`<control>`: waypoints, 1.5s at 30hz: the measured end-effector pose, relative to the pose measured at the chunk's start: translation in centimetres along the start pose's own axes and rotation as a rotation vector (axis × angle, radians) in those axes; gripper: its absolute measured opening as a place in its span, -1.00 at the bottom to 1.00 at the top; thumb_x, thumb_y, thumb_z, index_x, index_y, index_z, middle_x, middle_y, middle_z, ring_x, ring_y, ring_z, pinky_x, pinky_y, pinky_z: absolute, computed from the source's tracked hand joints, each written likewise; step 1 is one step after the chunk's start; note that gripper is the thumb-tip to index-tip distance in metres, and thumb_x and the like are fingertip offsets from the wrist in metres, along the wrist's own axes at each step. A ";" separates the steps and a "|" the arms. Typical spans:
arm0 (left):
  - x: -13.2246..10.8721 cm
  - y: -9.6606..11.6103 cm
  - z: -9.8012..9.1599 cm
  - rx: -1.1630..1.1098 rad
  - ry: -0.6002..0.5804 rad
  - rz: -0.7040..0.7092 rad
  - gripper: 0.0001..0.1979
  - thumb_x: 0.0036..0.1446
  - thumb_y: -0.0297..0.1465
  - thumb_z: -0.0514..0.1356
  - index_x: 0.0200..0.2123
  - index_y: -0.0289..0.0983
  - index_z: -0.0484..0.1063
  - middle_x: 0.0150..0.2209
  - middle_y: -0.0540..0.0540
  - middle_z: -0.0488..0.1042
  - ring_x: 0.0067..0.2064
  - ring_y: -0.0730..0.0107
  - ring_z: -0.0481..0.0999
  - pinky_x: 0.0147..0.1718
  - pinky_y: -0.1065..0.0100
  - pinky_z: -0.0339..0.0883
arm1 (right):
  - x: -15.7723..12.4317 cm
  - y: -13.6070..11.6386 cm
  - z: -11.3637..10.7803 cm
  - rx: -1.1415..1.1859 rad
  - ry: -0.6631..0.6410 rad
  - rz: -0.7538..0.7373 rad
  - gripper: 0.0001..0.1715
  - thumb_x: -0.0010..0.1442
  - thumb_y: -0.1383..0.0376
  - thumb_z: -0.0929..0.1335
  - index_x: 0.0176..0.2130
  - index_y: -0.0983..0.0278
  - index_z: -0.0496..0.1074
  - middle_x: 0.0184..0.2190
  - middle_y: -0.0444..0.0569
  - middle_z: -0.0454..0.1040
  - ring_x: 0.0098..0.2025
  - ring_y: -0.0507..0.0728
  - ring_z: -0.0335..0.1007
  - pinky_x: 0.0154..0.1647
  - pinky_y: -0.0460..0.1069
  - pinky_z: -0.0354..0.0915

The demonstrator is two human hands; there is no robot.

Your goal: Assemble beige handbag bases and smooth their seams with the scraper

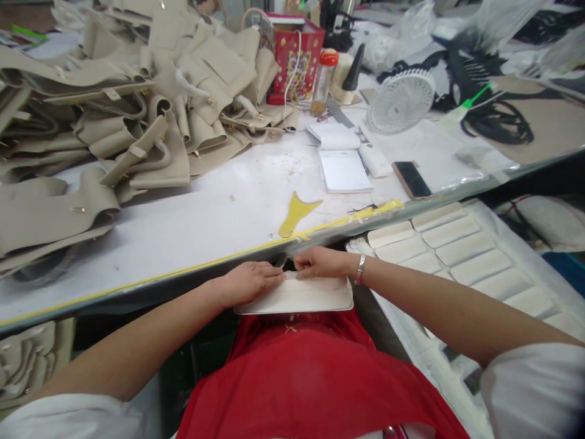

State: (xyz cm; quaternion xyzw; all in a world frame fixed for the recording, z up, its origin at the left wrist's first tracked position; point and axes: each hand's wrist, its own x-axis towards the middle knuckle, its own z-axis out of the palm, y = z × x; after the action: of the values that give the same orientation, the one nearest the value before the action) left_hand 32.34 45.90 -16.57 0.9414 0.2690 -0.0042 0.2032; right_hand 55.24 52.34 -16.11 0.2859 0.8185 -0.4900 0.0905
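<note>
A flat cream leather piece [301, 296] lies over my lap, just below the table's front edge. My left hand [247, 281] rests on its left upper part with fingers curled, gripping its top edge. My right hand [320, 263], a silver bracelet on its wrist, pinches the same top edge at the middle. The two hands nearly touch. A small dark tool tip shows between them, too small to name.
A heap of beige leather parts [114, 110] covers the table's left. A yellow curved template [295, 213], a white notepad [342, 167], a phone [412, 180], a small white fan [400, 100] and a red box [297, 61] stand further back. Cream padded pieces [457, 250] lie in rows at my right.
</note>
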 end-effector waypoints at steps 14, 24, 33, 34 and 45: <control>-6.2 -1.3 0.2 -0.052 0.015 -0.219 -0.65 0.25 -0.36 -0.07 0.02 -0.17 0.37 0.06 -0.10 0.38 0.00 0.29 0.42 -0.02 0.36 0.26 | 7.3 -3.7 1.5 0.015 -0.057 -0.095 -0.79 0.02 0.27 0.33 -0.50 0.31 0.21 -0.60 -0.26 0.14 -0.52 -0.07 0.01 -0.51 -0.13 -0.06; -5.8 -0.8 0.6 -0.024 0.035 -0.260 -0.62 0.21 -0.34 -0.09 0.00 -0.17 0.40 0.06 -0.07 0.38 0.00 0.26 0.42 -0.03 0.34 0.27 | -4.7 1.9 -0.9 -0.052 0.049 0.128 -0.79 0.00 0.29 0.33 -0.53 0.32 0.21 -0.62 -0.25 0.15 -0.54 -0.06 0.04 -0.53 -0.15 0.00; -3.3 3.9 0.6 0.245 0.206 -0.279 -0.76 0.11 -0.48 0.04 -0.24 -0.30 0.49 -0.09 -0.17 0.48 -0.06 0.19 0.43 0.01 0.15 0.23 | -6.2 -1.1 0.9 -0.274 0.335 0.202 -0.88 -0.01 0.33 0.36 -0.51 0.35 0.35 -0.58 -0.13 0.32 -0.49 0.00 0.18 -0.48 -0.11 0.07; -2.5 5.0 0.9 0.224 0.252 -0.275 -0.77 0.13 -0.45 0.04 -0.23 -0.30 0.48 -0.08 -0.17 0.47 -0.06 0.20 0.42 0.01 0.16 0.23 | -7.0 -1.6 1.6 -0.305 0.413 0.201 -0.88 0.04 0.33 0.33 -0.49 0.35 0.37 -0.53 -0.09 0.35 -0.45 0.03 0.21 -0.43 -0.10 0.10; 2.9 11.9 6.3 0.098 0.577 -0.264 -0.82 0.20 -0.43 0.01 -0.33 -0.28 0.40 -0.22 -0.10 0.50 -0.16 0.32 0.42 -0.08 0.26 0.29 | -12.8 0.3 14.7 -0.363 1.047 -0.041 -0.79 0.19 0.25 0.30 -0.14 0.23 0.38 -0.14 -0.01 0.45 -0.01 0.13 0.29 0.16 0.14 0.02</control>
State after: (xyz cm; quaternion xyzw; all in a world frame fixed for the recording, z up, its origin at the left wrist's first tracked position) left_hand 41.52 35.73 -18.14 0.8695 0.4348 0.2235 0.0707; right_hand 63.99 35.06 -18.23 0.4553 0.8308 -0.1350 -0.2904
